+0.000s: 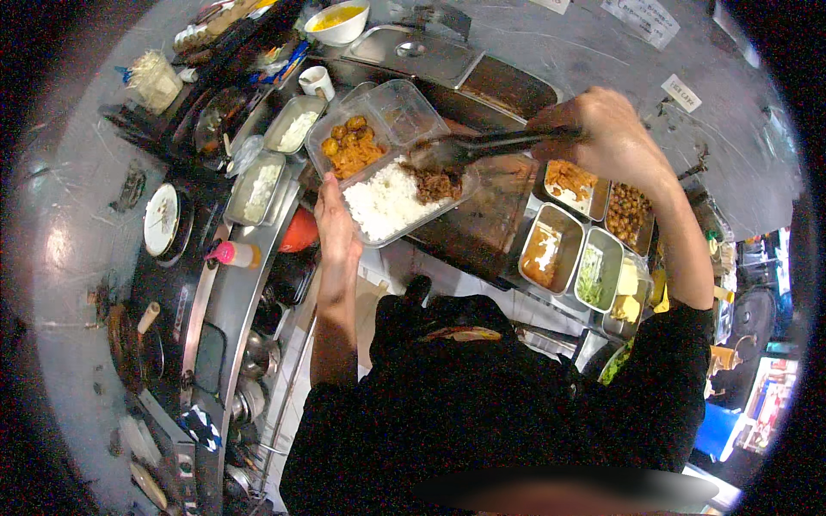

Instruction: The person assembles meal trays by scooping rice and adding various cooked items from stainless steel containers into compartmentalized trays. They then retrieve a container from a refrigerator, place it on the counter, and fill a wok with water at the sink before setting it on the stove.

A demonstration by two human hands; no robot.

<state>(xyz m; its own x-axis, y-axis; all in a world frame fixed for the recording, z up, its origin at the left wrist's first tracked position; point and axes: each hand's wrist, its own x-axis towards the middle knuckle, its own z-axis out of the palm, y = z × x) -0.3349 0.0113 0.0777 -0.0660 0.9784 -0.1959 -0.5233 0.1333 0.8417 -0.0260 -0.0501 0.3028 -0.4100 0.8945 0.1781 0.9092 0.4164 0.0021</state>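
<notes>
My left hand [336, 220] is closed on the near left edge of a clear plastic compartment tray [415, 101], holding it tilted over the counter. White rice [379, 199] fills the near compartment, with dark shredded meat [439, 186] on its right side. An orange-brown shredded dish with small browned round pieces [354, 142] sits in the far left compartment; the far right one shows no food. My right hand [602, 129] grips a dark long-handled serving utensil [508, 140]. Its end is just above the meat; whether it is a spoon or tongs I cannot tell.
Metal pans of toppings [551, 249] stand right, including shredded greens [594, 271] and chickpea-like pieces [629, 215]. Pans of white food [258, 191] lie left, near a pink-capped squeeze bottle [234, 253]. A white bowl [338, 24] and lidded steel pans [411, 50] are at the back.
</notes>
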